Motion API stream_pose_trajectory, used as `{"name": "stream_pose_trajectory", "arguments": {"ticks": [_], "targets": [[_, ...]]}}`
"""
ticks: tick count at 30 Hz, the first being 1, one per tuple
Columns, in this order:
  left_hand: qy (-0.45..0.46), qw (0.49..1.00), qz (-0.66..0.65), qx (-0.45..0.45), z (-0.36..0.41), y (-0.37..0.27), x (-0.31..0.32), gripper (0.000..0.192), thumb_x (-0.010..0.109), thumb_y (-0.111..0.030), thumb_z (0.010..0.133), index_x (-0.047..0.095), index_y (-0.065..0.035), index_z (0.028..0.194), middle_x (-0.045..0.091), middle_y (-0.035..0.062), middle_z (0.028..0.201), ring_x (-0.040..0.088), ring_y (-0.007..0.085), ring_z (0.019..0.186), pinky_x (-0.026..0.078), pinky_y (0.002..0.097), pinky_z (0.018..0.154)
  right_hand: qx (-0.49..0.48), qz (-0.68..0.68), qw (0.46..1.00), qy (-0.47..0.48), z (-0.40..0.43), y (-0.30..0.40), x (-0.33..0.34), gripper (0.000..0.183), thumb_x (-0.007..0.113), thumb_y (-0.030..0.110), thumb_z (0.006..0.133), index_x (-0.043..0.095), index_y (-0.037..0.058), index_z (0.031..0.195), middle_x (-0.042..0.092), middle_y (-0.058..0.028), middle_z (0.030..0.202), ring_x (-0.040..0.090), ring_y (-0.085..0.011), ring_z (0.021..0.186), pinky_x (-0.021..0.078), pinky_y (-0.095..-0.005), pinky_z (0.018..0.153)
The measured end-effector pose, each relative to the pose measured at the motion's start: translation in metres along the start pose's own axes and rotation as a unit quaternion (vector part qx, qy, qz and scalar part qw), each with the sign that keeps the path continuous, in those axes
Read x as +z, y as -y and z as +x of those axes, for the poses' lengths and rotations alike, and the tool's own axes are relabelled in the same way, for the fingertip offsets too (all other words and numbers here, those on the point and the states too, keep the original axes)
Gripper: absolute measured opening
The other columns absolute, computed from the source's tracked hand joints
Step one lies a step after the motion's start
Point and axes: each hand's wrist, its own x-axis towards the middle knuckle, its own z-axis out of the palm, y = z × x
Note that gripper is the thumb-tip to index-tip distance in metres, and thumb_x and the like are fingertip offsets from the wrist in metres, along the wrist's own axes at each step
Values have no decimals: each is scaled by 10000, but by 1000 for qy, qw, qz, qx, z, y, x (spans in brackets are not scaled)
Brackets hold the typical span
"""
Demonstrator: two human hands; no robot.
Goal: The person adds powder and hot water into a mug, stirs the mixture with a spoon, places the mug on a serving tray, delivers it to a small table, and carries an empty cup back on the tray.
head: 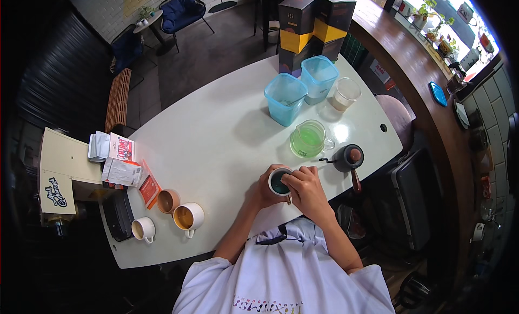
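A mug (279, 181) with a white rim and a dark green inside is held over the near edge of the white table (211, 151). My left hand (265, 190) wraps around its left side. The bunched fingers of my right hand (306, 188) reach over the rim at the mug's right; whether they pinch something is hidden. The mug's handle points down toward me. Just beyond my hands stands a glass jug (309, 138) with light green liquid. To the right is a dark hand coffee grinder (348, 158) with a crank and a wooden knob.
Two blue plastic containers (286, 99) and a clear cup (346, 93) stand farther back, before stacked dark boxes (298, 13). At the left are a white mug (189, 216), a brown cup (168, 201), a small white cup (143, 229) and coffee bags (121, 172).
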Motion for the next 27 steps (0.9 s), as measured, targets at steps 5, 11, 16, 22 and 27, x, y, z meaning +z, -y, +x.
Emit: {"name": "stream_pose_trajectory", "arguments": {"ticks": [5,11,16,22,27], "targets": [[-4,1000,-13,-4,0,-1,1,787,961,-177,594,541,-101,1256,673,86,1143,675,238,1024,557,369,894,13,-13,999,-27,1,-5,0,156,674,1,822,701,37,971,595,-83,772,539,-273,772,407,-389,821],[8,999,-24,-30,-2,5,0,888,999,-213,544,522,-101,1284,647,66,1211,658,223,1085,556,380,907,8,-34,999,-12,-1,-6,-5,156,679,-6,810,700,35,959,593,-83,767,542,-274,771,407,-386,816],[-6,1000,-11,0,0,3,0,799,965,-191,581,541,-89,1251,678,100,1143,681,249,1034,563,378,898,-6,-21,1000,6,1,-1,-1,156,675,1,814,691,39,964,595,-82,773,546,-275,773,407,-392,824],[-7,1000,-2,-16,-1,-1,1,805,963,-189,582,542,-85,1260,675,100,1141,676,238,1039,556,371,903,-2,-28,999,-26,5,-6,3,172,676,3,815,690,40,982,596,-85,782,546,-277,794,405,-395,831],[9,999,-21,-28,-3,5,-1,914,1007,-210,509,527,-106,1280,644,62,1227,657,233,1097,557,384,915,19,-48,999,-12,3,-6,-6,175,680,2,813,703,37,983,592,-86,776,544,-278,799,405,-397,827]]}}
